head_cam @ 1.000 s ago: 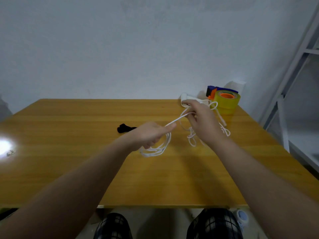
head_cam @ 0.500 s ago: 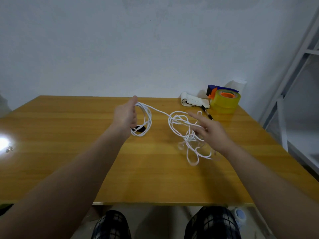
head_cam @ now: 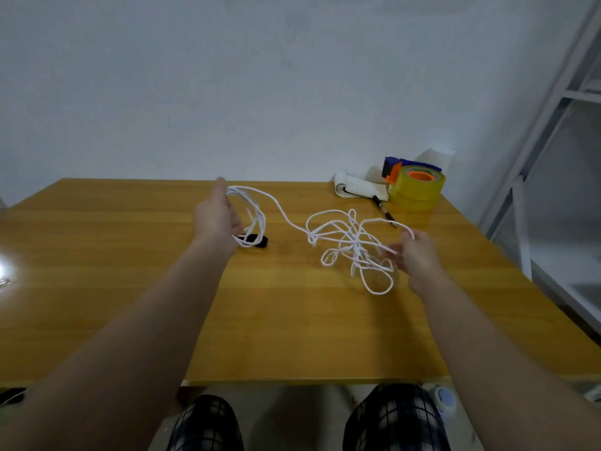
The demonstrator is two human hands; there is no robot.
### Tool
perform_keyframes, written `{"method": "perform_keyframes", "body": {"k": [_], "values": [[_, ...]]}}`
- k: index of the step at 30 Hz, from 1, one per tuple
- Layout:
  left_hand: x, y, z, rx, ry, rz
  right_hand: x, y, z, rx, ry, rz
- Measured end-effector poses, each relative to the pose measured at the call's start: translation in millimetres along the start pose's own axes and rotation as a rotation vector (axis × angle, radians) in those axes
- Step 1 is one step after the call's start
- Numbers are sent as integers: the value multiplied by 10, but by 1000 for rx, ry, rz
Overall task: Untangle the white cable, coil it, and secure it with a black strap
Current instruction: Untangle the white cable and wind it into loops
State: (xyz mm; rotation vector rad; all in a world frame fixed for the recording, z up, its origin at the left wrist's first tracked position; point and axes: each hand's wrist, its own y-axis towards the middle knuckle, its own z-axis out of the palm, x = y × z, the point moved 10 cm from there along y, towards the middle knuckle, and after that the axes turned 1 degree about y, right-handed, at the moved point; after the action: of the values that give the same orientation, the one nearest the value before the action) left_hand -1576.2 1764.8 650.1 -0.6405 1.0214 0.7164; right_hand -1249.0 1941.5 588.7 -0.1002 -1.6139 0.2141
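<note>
My left hand grips loops of cable; my right hand pinches one strand. Light, limp, snag-prone: I'd hold just beside where it tangles.

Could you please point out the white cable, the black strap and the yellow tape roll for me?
white cable (head_cam: 356, 244): head view, on the tangled middle.
black strap (head_cam: 260, 241): head view, on its bare right end.
yellow tape roll (head_cam: 416, 190): head view, on its side wall.
</note>
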Motion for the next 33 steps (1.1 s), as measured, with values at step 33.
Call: {"method": "perform_keyframes", "body": {"k": [33], "values": [[41, -60, 445, 41, -229, -117, 1103, -826, 502, 270, 108, -714]]}}
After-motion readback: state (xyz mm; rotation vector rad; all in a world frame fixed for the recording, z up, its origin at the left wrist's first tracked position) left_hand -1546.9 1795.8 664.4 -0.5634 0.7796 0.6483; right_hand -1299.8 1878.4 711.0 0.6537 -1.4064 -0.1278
